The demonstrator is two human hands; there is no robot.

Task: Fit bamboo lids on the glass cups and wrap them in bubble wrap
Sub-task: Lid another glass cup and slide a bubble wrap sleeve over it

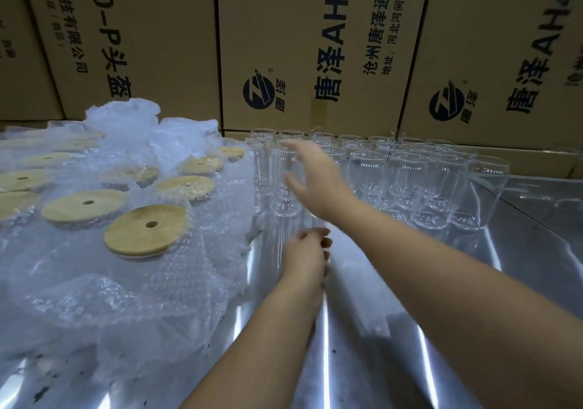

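Note:
Several bare glass cups [422, 184] stand in rows at the back right of the steel table. My right hand [315, 178] stretches out over the leftmost cups, fingers spread, right at the near-left glass cup [284, 184]; no firm grip shows. My left hand [307, 251] rests on the table just in front of that cup, fingers curled, nothing visible in it. On the left, several wrapped cups with bamboo lids [146, 230] stand under loose bubble wrap [157, 282].
Tall cardboard cartons [299, 46] form a wall directly behind the cups and the wrap. The shiny steel table [362, 330] runs toward me, with its right part stepping down at a seam near the far right.

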